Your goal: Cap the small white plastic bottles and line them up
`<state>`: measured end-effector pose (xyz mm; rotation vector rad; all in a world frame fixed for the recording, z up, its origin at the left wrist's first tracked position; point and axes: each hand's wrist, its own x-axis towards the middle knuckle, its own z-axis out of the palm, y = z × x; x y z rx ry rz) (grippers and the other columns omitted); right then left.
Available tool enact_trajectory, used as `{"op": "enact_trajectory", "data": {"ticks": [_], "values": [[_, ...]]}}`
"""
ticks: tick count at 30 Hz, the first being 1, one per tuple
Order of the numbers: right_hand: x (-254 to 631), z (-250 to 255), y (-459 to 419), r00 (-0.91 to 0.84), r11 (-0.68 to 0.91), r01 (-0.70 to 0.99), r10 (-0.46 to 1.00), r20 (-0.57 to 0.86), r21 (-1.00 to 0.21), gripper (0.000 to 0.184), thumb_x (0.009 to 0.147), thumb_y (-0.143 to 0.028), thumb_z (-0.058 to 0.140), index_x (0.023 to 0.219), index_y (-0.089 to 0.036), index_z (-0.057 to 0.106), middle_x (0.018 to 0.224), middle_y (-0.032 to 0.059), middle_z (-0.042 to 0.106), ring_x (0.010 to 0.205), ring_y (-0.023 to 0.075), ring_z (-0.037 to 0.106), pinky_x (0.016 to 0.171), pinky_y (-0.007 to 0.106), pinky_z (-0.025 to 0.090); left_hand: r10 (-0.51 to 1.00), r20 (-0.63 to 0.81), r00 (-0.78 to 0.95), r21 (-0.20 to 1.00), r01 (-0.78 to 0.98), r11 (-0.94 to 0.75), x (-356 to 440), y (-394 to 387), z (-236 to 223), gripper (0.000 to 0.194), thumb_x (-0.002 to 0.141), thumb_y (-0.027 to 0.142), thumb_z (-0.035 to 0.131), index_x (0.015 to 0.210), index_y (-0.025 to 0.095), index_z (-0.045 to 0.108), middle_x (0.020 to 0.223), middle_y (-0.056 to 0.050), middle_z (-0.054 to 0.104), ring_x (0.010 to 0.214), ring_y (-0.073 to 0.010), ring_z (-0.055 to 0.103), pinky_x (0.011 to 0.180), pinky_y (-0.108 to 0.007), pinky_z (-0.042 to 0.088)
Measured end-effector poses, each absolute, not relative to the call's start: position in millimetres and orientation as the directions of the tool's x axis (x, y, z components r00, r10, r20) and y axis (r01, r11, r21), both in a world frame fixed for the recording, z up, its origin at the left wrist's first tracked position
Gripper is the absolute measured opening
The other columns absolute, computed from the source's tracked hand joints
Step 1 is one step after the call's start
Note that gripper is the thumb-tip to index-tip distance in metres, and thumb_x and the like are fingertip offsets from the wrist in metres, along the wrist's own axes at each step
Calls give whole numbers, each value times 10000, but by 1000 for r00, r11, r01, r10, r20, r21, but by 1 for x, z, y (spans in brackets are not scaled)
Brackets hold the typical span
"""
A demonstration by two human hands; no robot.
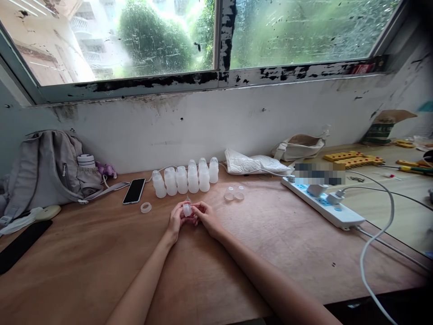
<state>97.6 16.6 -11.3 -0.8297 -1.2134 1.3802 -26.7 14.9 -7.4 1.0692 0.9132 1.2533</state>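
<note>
In the head view, my left hand (176, 217) is wrapped around a small translucent, ribbed bottle collar (187, 209). A clear pointed tip like a teat shows just above it. My right hand (205, 215) meets it from the other side, thumb and fingers closed on the same piece; the fingertips partly hide it. Just behind my hands, several frosted baby bottles (181, 180) stand upright in a cluster. A loose translucent ring (145, 207) lies to the left of my hands. Two clear caps (229, 194) rest side by side to the right.
A phone (134, 191) lies left of the bottles, near a grey backpack (50, 167). White plastic packaging (243, 162) and a cream bag (299, 147) lie along the wall. At right are a power strip (324, 205) with cables and yellow parts (353, 160).
</note>
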Motion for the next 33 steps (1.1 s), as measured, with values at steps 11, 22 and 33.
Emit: {"op": "enact_trajectory", "data": {"ticks": [11, 22, 33], "values": [[102, -13, 20, -123, 120, -222, 981, 150, -968, 275, 689, -428, 581, 671, -163, 511, 539, -33, 558, 405, 86, 494, 410, 213, 392, 985, 4, 170, 968, -248, 39, -30, 16, -8, 322, 715, 403, 538, 919, 155, 507, 736, -17, 574, 578, -109, 569, 520, -226, 455], [107, -10, 23, -141, 107, -149, 982, 128, -983, 284, 695, -442, 560, 702, -162, 517, 579, -29, 551, 388, 80, 486, 381, 204, 371, 983, -7, 184, 976, -213, 47, -29, 15, -5, 348, 720, 430, 513, 938, 160, 486, 788, -30, 567, 580, -111, 571, 524, -240, 464], [109, 19, 30, -122, 533, 445, 832, 541, -720, 181, 775, -322, 500, 705, -178, 584, 635, 19, 585, 540, 122, 513, 521, 234, 407, 858, 497, 132, 697, 529, -485, -43, 16, -5, 281, 699, 210, 530, 980, 204, 519, 953, -46, 553, 916, -185, 529, 805, -320, 430]]}}
